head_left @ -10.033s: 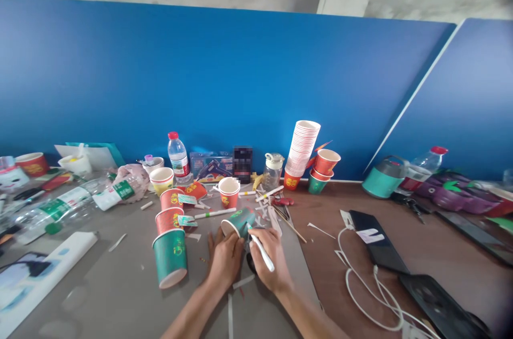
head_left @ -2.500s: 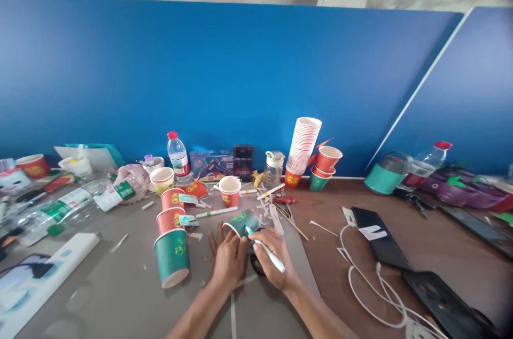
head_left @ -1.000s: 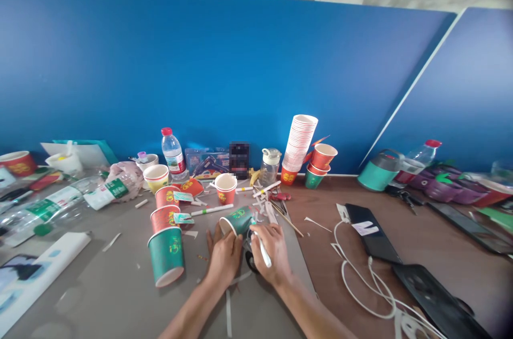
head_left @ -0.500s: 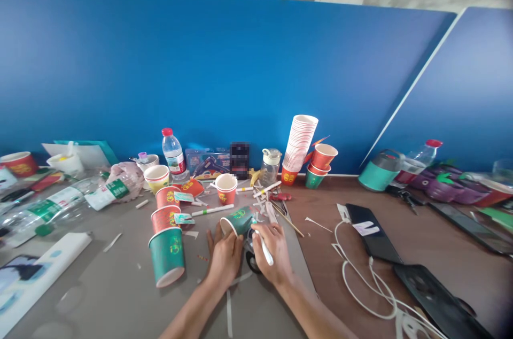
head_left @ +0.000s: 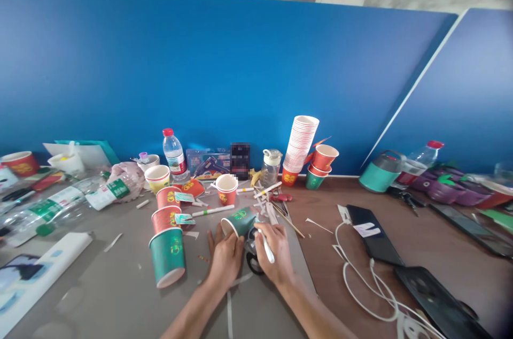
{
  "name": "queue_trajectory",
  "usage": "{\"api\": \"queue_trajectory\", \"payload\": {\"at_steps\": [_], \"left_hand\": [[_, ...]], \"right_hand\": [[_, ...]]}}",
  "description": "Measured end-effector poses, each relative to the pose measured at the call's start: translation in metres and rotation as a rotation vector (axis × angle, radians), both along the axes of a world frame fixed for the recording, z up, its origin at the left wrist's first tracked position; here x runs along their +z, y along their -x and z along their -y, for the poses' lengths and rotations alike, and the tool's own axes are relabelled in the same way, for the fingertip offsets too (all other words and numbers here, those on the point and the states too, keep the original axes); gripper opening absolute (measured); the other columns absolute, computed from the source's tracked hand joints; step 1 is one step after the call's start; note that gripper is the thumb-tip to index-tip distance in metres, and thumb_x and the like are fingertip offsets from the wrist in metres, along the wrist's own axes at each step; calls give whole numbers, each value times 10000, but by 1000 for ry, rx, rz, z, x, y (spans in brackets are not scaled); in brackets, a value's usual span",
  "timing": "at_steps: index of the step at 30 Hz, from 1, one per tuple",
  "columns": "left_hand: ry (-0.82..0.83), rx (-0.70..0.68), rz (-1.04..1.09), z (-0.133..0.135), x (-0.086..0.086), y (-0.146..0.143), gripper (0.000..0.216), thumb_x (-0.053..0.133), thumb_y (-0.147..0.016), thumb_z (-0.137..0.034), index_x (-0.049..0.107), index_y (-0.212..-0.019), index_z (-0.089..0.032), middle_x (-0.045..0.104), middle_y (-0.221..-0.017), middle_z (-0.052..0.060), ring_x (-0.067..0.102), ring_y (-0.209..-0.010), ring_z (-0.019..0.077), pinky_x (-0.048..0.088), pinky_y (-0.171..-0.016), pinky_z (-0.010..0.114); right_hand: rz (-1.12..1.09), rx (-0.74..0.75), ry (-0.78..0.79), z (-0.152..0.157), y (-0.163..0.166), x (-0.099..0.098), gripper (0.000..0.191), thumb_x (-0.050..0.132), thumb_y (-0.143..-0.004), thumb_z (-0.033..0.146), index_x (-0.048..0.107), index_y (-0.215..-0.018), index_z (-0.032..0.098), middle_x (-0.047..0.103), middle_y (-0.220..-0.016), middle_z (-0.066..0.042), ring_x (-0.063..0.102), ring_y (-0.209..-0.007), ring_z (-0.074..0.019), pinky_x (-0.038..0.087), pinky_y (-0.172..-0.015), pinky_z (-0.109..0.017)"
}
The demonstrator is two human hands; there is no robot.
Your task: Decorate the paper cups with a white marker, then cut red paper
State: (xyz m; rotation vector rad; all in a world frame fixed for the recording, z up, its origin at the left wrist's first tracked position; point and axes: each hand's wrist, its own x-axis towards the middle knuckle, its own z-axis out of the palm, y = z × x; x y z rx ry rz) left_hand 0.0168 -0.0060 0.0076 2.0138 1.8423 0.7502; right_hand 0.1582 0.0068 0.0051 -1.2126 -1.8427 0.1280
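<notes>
A green paper cup (head_left: 239,220) with gold lettering lies on its side, its mouth facing left. My left hand (head_left: 225,257) grips it from the near side, fingers closed against its wall. In my right hand (head_left: 277,254) is a white marker pen (head_left: 266,248), pinched with its tip end toward the cup's base. Whether the tip touches the cup cannot be made out. A black ring-shaped handle (head_left: 253,264) shows between my hands, partly hidden by the right one. To the left, a larger-looking green paper cup (head_left: 166,259) lines up with red paper cups (head_left: 165,218) bearing small taped pieces.
A red paper cup (head_left: 226,192) stands behind the held one, near scattered markers (head_left: 213,210) and paper scraps. A tall stack of cups (head_left: 300,141) leans at the back. Plastic bottles (head_left: 52,208) lie left. Phones (head_left: 372,235) and a white cable (head_left: 347,280) are at right.
My right hand and the marker pen have shifted slightly right and toward me. The left hand and the cup it grips stay in place.
</notes>
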Motion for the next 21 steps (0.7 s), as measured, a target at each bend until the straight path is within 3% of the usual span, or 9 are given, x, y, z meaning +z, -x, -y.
{"api": "queue_trajectory", "payload": {"at_steps": [6,14,18,21], "left_hand": [[-24,6,2,0,0,0,336,330,-879,-222,664,-913,-240,694,-1054,55,336,-1303,309,119,-1048,621],[-52,9,-4,0,-2,0,333,344,-877,-228,671,-937,-234,694,-1054,55,343,-1288,334,131,-1043,623],[-33,10,-24,0,-4,1,333,349,-879,-223,679,-918,-246,691,-1067,49,345,-1289,330,146,-1040,622],[-15,-9,-39,0,-5,1,342,348,-875,-204,657,-1006,-273,671,-1117,37,329,-1297,325,127,-1044,624]], "right_hand": [[-13,-14,10,0,0,0,203,415,-823,128,587,-908,195,699,-797,-53,635,-743,-218,406,-725,-348],[-56,-15,21,-2,0,-2,205,422,-829,135,590,-925,202,697,-827,-58,630,-768,-225,423,-733,-357],[-66,127,26,9,6,6,209,420,-837,155,587,-956,197,674,-828,-58,607,-791,-220,423,-749,-362],[-63,283,21,15,7,12,214,422,-828,167,594,-953,194,650,-780,-48,587,-752,-204,424,-753,-359]]}}
